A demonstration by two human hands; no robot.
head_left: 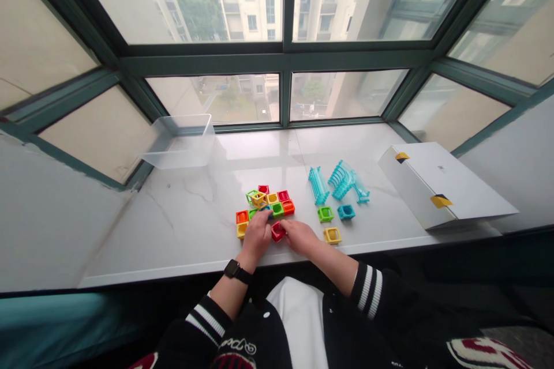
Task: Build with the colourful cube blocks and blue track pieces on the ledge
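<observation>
A red cube block (278,232) sits at the front of the block cluster, pinched by the fingers of my right hand (300,236). My left hand (258,234) is just left of it, its fingers bent over a blue block (267,211) in the cluster; the fingertips are partly hidden. Around them stand an orange block (242,217), a yellow block (242,230), a green block (277,210) and an orange-red block (288,207). Farther back are red blocks (283,195) and a tilted yellow frame block (258,199).
To the right lie a loose green block (325,214), a blue block (346,212) and a yellow block (332,235). Behind them are turquoise track pieces (319,185). A clear plastic bin (182,158) stands back left, a white box (445,184) far right. Windows border the white sill (173,242).
</observation>
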